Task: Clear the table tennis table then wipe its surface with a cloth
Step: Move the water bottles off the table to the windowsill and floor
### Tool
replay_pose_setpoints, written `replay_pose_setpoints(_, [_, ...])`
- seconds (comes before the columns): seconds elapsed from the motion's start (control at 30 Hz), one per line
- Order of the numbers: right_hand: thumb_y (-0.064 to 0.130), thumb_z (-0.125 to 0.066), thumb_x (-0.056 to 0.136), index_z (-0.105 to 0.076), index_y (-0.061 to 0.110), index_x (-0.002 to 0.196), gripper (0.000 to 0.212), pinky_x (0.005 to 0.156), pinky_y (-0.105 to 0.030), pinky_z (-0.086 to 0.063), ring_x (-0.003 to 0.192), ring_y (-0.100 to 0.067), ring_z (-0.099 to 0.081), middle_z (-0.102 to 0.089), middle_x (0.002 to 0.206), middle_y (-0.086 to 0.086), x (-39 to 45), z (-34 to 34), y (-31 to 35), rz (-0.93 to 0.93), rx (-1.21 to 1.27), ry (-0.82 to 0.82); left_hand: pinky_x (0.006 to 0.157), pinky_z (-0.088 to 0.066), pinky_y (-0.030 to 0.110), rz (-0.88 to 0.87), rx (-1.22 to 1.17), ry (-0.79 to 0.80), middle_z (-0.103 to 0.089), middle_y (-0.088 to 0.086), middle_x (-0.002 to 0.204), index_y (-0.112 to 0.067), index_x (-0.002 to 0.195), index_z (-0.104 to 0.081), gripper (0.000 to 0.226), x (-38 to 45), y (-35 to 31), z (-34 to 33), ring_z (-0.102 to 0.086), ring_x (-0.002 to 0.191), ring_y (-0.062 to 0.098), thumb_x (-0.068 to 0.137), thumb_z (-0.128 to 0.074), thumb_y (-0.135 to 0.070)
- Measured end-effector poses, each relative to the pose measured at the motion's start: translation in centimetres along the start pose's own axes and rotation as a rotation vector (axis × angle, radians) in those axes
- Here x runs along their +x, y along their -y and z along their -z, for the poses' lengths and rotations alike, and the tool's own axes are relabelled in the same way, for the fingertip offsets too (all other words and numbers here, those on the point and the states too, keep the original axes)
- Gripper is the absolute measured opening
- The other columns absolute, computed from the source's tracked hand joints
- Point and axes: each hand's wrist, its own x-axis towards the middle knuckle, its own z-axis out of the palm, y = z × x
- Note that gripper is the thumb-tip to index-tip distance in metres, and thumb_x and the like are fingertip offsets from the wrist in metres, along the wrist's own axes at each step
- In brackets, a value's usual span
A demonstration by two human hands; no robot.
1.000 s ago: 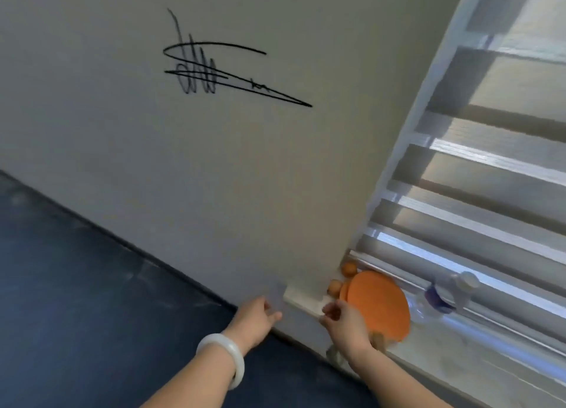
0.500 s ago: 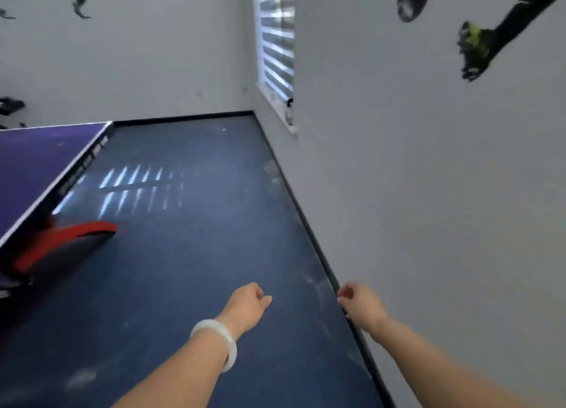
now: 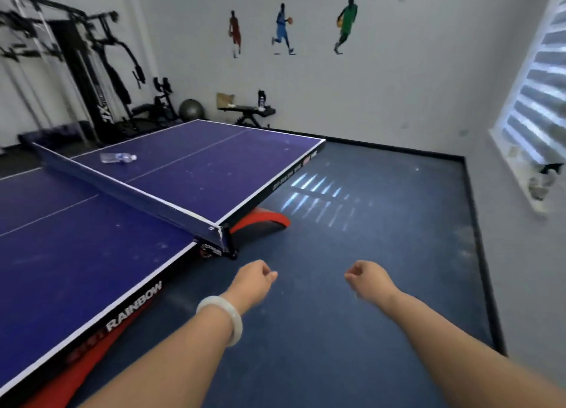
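Both hands hang over bare blue floor (image 3: 382, 254), with open room ahead of the fingers and to their right as far as the black skirting under the white wall. The left hand (image 3: 252, 282) has its fingers (image 3: 271, 275) curled loosely inward and holds nothing; a pale bangle (image 3: 225, 312) sits on that wrist. The right hand (image 3: 369, 277) is curled the same way, empty, well apart from the left. Just left of the left fingers runs the white-lined side edge of the purple surface (image 3: 92, 254), and the net post (image 3: 225, 239) stands just ahead of them. The net (image 3: 122, 190) crosses the surface from there. Beyond the net, far from both hands, a clear bottle (image 3: 118, 157) lies on its side on the surface. The surface shows faint pale specks. A window with blinds (image 3: 539, 101) is far to the right of the right fingers.
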Motion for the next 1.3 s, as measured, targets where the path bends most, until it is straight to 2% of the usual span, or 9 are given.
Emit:
replay_pose_setpoints(0.1, [0.016, -0.059, 0.092, -0.053, 0.016, 0.070, 0.023, 0.075, -0.035, -0.052, 0.074, -0.024, -0.056, -0.056, 0.068, 0.001, 4.5, -0.4, 4.6, 0.107, -0.026, 0.068, 0.081, -0.040, 0.025, 0.079, -0.017, -0.076, -0.066, 0.004, 0.110, -0.014, 0.104, -0.061, 0.023, 2.5, 0.1, 3.2, -0.059, 0.100, 0.020, 0.096, -0.056, -0.035])
replay_pose_setpoints(0.33, [0.025, -0.058, 0.094, -0.057, 0.014, 0.080, 0.018, 0.073, -0.033, -0.051, 0.069, -0.021, -0.057, -0.058, 0.072, -0.001, 12.5, -2.3, 14.5, 0.329, -0.079, 0.231, 0.070, -0.036, 0.026, 0.204, -0.062, -0.278, -0.058, -0.003, 0.095, -0.017, 0.095, -0.057, 0.016, 6.0, 1.3, 9.6, -0.052, 0.087, 0.016, 0.097, -0.053, -0.033])
replay_pose_setpoints(0.53, [0.025, -0.058, 0.095, -0.055, 0.013, 0.076, 0.022, 0.064, -0.026, -0.043, 0.064, -0.017, -0.053, -0.054, 0.065, 0.001, 12.8, -5.6, 22.2, 0.516, -0.123, 0.323, 0.075, -0.040, 0.025, 0.308, -0.056, -0.362, -0.060, -0.001, 0.103, -0.013, 0.103, -0.059, 0.022, 5.9, 4.9, 13.6, -0.055, 0.093, 0.017, 0.098, -0.052, -0.034])
replay_pose_setpoints(0.63, [0.024, -0.055, 0.096, -0.053, 0.011, 0.081, 0.019, 0.059, -0.026, -0.038, 0.064, -0.017, -0.047, -0.053, 0.068, -0.002, 10.9, -7.6, 25.5, 0.570, -0.138, 0.381, 0.067, -0.039, 0.023, 0.347, -0.076, -0.384, -0.060, -0.001, 0.103, -0.017, 0.102, -0.057, 0.020, 4.7, 7.3, 15.1, -0.055, 0.089, 0.014, 0.098, -0.053, -0.035])
replay_pose_setpoints(0.73, [0.023, -0.055, 0.096, -0.054, 0.010, 0.084, 0.017, 0.064, -0.027, -0.041, 0.068, -0.016, -0.049, -0.056, 0.078, -0.006, 8.3, -10.6, 28.5, 0.625, -0.158, 0.432, 0.062, -0.037, 0.020, 0.372, -0.105, -0.420, -0.061, -0.002, 0.102, -0.017, 0.103, -0.058, 0.020, 2.2, 10.4, 17.0, -0.055, 0.087, 0.012, 0.097, -0.053, -0.035])
replay_pose_setpoints(0.93, [0.027, -0.057, 0.096, -0.059, 0.014, 0.091, 0.014, 0.070, -0.024, -0.043, 0.084, -0.015, -0.056, -0.065, 0.098, -0.004, -1.9, -19.6, 36.2, 0.759, -0.217, 0.540, 0.068, -0.041, 0.023, 0.499, -0.129, -0.509, -0.060, -0.001, 0.104, -0.016, 0.107, -0.057, 0.024, -7.9, 20.0, 22.9, -0.056, 0.087, 0.013, 0.098, -0.052, -0.038])
replay_pose_setpoints(1.1, [0.024, -0.056, 0.097, -0.064, -0.003, 0.109, 0.031, 0.086, -0.037, -0.050, 0.105, -0.032, -0.062, -0.066, 0.113, -0.019, -14.5, -29.6, 44.0, 0.884, -0.236, 0.632, 0.073, -0.043, 0.026, 0.630, -0.127, -0.637, -0.063, 0.004, 0.108, -0.012, 0.111, -0.059, 0.028, -20.6, 29.8, 29.0, -0.058, 0.091, 0.017, 0.099, -0.052, -0.036])
replay_pose_setpoints(1.23, [0.024, -0.056, 0.097, -0.063, 0.005, 0.105, 0.022, 0.081, -0.032, -0.047, 0.092, -0.022, -0.059, -0.066, 0.111, -0.013, -25.8, -38.4, 49.6, 1.026, -0.210, 0.726, 0.071, -0.041, 0.027, 0.767, -0.116, -0.755, -0.063, 0.006, 0.104, -0.010, 0.105, -0.058, 0.025, -31.9, 37.7, 33.3, -0.054, 0.085, 0.018, 0.098, -0.053, -0.034])
replay_pose_setpoints(1.3, [0.024, -0.055, 0.097, -0.063, 0.003, 0.107, 0.024, 0.085, -0.036, -0.048, 0.097, -0.025, -0.060, -0.065, 0.112, -0.014, -31.1, -42.6, 51.8, 1.072, -0.224, 0.800, 0.072, -0.040, 0.026, 0.840, -0.116, -0.798, -0.062, 0.006, 0.102, -0.010, 0.104, -0.059, 0.025, -37.3, 41.2, 35.0, -0.053, 0.085, 0.019, 0.097, -0.054, -0.033])
